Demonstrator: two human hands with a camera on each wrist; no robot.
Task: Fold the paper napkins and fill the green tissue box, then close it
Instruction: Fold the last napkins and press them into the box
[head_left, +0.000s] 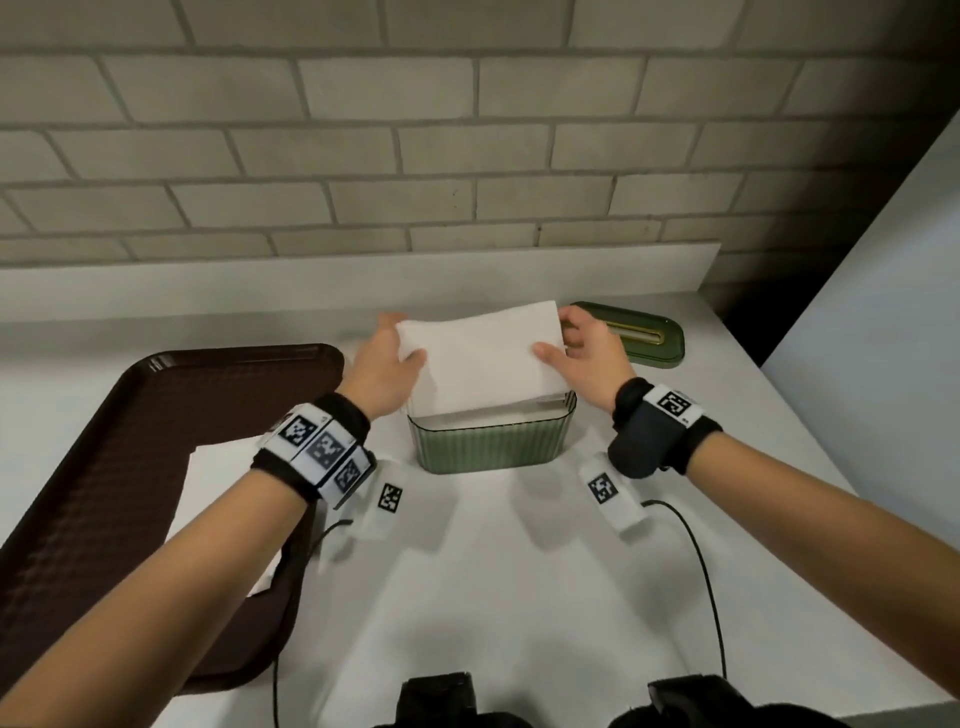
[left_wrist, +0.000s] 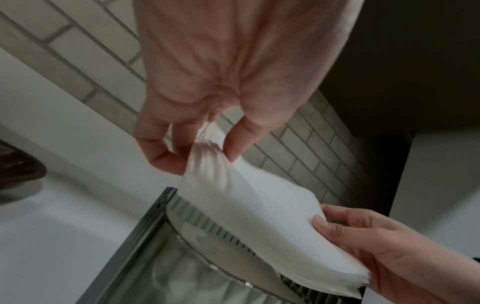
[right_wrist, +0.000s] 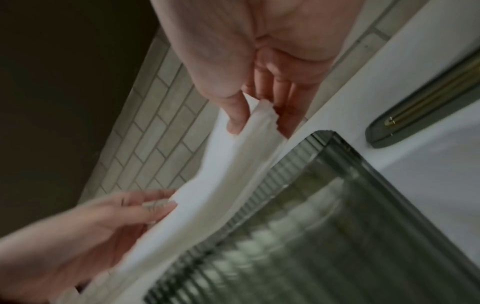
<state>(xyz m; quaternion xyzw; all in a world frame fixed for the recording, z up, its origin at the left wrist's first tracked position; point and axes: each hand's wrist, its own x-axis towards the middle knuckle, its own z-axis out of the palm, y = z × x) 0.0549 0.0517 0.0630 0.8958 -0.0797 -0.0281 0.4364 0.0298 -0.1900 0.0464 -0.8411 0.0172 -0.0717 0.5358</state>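
Note:
A stack of folded white napkins (head_left: 480, 358) hangs tilted over the open green ribbed tissue box (head_left: 491, 444) at the middle of the counter. My left hand (head_left: 387, 364) pinches the stack's left end, thumb on top. My right hand (head_left: 584, 345) pinches its right end the same way. In the left wrist view the napkin stack (left_wrist: 259, 218) sags over the box rim (left_wrist: 207, 228). The right wrist view shows the stack (right_wrist: 223, 164) beside the box wall (right_wrist: 324, 216). White paper shows inside the box. The green lid (head_left: 641, 335) with a gold slot lies behind the box to the right.
A brown tray (head_left: 130, 467) with white napkins (head_left: 218, 483) on it sits at the left. A brick wall (head_left: 415, 130) runs along the back. Tag cards (head_left: 389, 499) and black cables (head_left: 696, 561) lie on the white counter in front of the box.

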